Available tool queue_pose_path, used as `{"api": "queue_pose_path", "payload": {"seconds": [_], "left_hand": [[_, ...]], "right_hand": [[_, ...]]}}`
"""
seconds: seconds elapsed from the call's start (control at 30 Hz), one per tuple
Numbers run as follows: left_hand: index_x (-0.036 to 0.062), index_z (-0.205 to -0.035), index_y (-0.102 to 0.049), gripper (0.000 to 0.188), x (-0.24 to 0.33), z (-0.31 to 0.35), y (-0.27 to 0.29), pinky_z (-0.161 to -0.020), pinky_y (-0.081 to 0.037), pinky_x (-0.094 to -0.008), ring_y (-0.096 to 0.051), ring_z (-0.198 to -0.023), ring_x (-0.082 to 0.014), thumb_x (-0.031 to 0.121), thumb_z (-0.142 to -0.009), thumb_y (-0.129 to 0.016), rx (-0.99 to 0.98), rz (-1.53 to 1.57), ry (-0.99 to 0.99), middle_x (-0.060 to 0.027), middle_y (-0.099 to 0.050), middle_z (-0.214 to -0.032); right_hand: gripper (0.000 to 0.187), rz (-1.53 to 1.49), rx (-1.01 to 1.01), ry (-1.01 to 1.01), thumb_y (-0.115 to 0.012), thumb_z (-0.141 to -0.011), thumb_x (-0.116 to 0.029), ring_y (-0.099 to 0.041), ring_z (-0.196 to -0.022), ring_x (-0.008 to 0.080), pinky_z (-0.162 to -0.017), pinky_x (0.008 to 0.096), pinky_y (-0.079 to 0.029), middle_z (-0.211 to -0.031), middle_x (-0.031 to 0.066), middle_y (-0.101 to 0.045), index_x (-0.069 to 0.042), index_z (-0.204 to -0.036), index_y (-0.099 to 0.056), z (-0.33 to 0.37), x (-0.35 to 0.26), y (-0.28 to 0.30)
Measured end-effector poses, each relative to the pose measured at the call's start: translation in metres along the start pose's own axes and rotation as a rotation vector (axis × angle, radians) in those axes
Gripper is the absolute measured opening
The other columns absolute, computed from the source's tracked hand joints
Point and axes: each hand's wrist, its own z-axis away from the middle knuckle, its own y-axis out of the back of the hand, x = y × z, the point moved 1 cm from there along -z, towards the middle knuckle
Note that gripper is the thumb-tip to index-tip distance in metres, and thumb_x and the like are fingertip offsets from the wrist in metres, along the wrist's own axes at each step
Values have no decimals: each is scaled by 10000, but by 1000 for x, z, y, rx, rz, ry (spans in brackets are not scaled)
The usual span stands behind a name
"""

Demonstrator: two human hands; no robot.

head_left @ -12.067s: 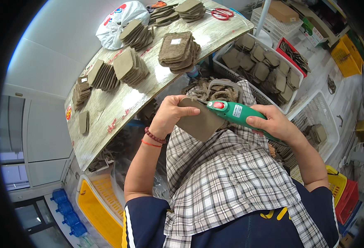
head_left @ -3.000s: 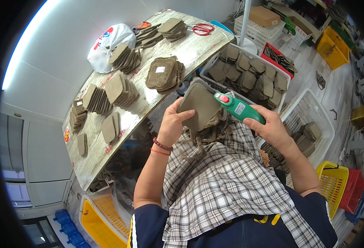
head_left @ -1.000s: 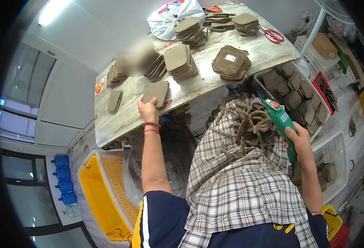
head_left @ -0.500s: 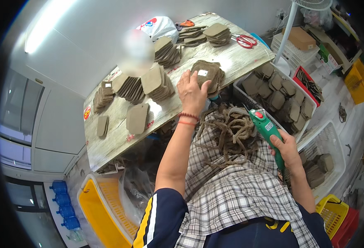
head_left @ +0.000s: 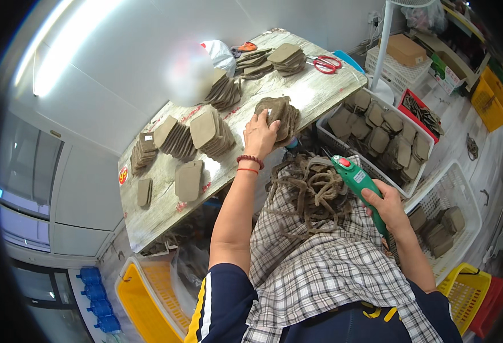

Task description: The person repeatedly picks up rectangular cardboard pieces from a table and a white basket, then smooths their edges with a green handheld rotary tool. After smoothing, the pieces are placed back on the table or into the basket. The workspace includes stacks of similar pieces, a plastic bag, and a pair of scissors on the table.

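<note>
My left hand (head_left: pixel 259 137) reaches over the table, its fingertips on a thick pile of brown fabric pieces (head_left: pixel 284 117) at the table's near edge. Its fingers are stretched out and partly cover a small white label on the top piece. In my right hand (head_left: pixel 390 206) is a green handheld electric cutter (head_left: pixel 359 180) with a red button, its tip pointing up and left. Below that tip, a tangle of brown fabric strips (head_left: pixel 320 186) lies in my lap on a checked apron (head_left: pixel 343 257).
Several stacks of brown pieces (head_left: pixel 210 131) stand across the table (head_left: pixel 251 108). Red-handled scissors (head_left: pixel 327 65) lie at its far right. White crates (head_left: pixel 428 177) of pieces and a red tray (head_left: pixel 420 114) of strips are at my right; a yellow basket (head_left: pixel 142 297) stands lower left.
My left hand has come down onto the pile, fingers closer together and over its label. The cutter has shifted slightly left in the picture. The view has tilted a little.
</note>
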Motion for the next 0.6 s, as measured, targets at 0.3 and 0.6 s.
{"api": "queue_pose_path", "payload": {"seconds": [0.3,0.6], "left_hand": [[14,-1063,-641,265,3,0,35,-773,-518,-392,-664,-836,-309,6,-838,-502,571,335,-38,-194,-675,-919],[44,-1212,-524,342,90,59,23,-929,-512,-345,-593,-1058,-211,55,-891,-641,366,2216,314,-73,-608,-1164]], "right_hand": [[393,34,1,86,-654,-893,-367,-520,-578,74,-520,239,-439,-735,22,-576,3,-1020,-618,-5,-21,-15],[395,31,128,173,-673,-894,-343,-491,-561,46,-514,220,-423,-722,-11,-579,3,-1081,-630,-4,-34,-35]]}}
